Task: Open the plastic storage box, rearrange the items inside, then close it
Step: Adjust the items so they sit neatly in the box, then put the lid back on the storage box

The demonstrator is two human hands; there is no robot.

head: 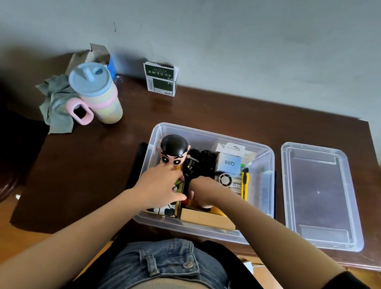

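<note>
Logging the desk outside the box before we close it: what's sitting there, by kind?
Clear box lid: 1
Pastel lidded cup: 1
Green-and-white carton: 1
Opened cardboard box: 1
Grey-green cloth: 1
Total: 5

On the counter (212,115) stood one clear storage box (200,229), one lid (316,241), one tumbler (99,94), one green cloth (56,108) and two cartons (160,78). Inside the box were one doll (173,150), one yellow knife (244,182) and one wooden block (206,218).

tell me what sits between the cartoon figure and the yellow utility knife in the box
In the head view, coiled black cables and small packaged boxes lie between the cartoon figure and the yellow utility knife.
</note>
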